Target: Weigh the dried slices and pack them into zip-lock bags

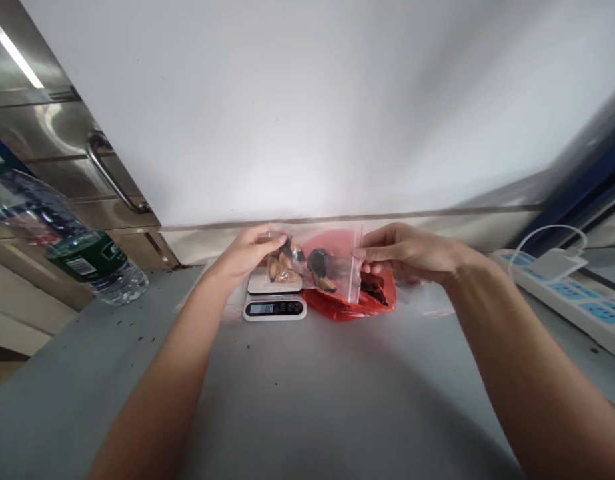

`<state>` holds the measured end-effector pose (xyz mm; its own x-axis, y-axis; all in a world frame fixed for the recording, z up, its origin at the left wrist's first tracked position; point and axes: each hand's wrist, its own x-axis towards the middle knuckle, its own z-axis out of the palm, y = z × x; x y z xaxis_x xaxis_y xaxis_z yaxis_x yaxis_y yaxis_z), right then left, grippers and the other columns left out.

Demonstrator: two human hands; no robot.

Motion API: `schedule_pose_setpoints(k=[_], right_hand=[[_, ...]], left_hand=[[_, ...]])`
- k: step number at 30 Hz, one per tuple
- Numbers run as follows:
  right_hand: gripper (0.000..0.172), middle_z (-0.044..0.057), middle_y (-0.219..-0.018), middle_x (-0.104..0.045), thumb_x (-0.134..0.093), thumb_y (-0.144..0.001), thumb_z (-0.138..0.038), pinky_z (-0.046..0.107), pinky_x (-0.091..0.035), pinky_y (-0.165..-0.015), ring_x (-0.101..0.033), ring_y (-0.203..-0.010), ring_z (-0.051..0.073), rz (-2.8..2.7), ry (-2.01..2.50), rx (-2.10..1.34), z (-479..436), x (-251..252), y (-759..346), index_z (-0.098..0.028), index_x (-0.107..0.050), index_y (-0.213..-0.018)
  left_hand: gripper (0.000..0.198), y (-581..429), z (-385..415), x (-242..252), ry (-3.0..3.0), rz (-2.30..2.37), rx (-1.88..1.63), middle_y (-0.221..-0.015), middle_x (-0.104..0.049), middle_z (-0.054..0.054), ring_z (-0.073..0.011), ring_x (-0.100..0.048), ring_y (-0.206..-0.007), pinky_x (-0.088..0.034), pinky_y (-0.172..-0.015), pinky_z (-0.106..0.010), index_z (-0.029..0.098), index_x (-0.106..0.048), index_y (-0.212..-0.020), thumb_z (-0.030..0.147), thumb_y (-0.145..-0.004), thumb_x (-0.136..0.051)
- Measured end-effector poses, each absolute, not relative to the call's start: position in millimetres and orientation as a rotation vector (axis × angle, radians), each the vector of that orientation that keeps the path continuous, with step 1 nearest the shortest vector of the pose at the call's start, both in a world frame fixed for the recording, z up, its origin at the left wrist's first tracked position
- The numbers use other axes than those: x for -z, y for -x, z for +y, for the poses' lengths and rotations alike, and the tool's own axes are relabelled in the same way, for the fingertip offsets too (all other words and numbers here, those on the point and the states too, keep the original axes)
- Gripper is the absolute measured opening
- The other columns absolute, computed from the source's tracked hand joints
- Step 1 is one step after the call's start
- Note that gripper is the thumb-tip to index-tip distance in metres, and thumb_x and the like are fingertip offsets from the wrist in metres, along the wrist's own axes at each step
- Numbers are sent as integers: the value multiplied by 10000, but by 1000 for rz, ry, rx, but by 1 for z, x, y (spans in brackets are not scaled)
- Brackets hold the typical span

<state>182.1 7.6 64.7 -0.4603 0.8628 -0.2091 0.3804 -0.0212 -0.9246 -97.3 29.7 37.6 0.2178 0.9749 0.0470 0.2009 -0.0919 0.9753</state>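
Observation:
My left hand (250,253) and my right hand (405,253) hold a small clear zip bag (320,263) between them, each pinching one top corner. The bag hangs just above a small white digital scale (275,307) and holds several brown and dark lumps. Behind and to the right of the bag lies a red plastic bag (357,303) with more dark pieces in it. Both hands are closed on the clear bag's upper edge.
A grey tabletop (307,387) runs up to a white wall. A clear water bottle (82,257) with a green label stands at the left, beside a steel cabinet door with a handle (110,177). A white power strip (577,300) lies at the right.

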Motion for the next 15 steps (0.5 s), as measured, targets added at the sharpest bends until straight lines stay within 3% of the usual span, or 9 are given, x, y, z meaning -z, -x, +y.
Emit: schedule_pose_setpoints(k=[2, 5, 10, 15], right_hand=[[405, -32, -546, -536, -903, -580, -521, 271, -271, -460, -388, -481, 77, -1809, 1252, -1513, 10, -59, -178, -179, -694, -642], [416, -23, -564, -535, -900, -586, -513, 282, -331, -525, -439, -542, 96, -1834, 1238, -1466, 11, -54, -170, -175, -658, -563], [476, -35, -541, -507, -911, -563, -560, 298, -304, -534, -412, -531, 100, -1807, 1186, -1417, 11, -50, -157, -193, -610, -526], [483, -39, -574, -504, -895, -612, -618, 299, -263, -538, -384, -553, 104, -1830, 1093, -1407, 8, -46, -148, -186, -677, -605]], left_hand=[[196, 95, 28, -39, -1565, 1330, -1133, -881, -733, -41, -198, -691, -815, -523, -712, -306, 198, -703, -972, 257, -796, -768], [58, 84, 18, -46, -1831, 1416, -1348, -992, -750, -47, -207, -684, -975, -518, -831, -314, 206, -687, -867, 232, -825, -718], [343, 61, -6, -55, -2054, 1128, -714, -795, -771, -49, -176, -663, -708, -484, -667, -290, 189, -743, -773, 505, -894, -692], [250, 60, -8, -53, -2064, 1076, -564, -743, -749, -38, -142, -608, -612, -410, -562, -260, 172, -786, -806, 391, -881, -691]])
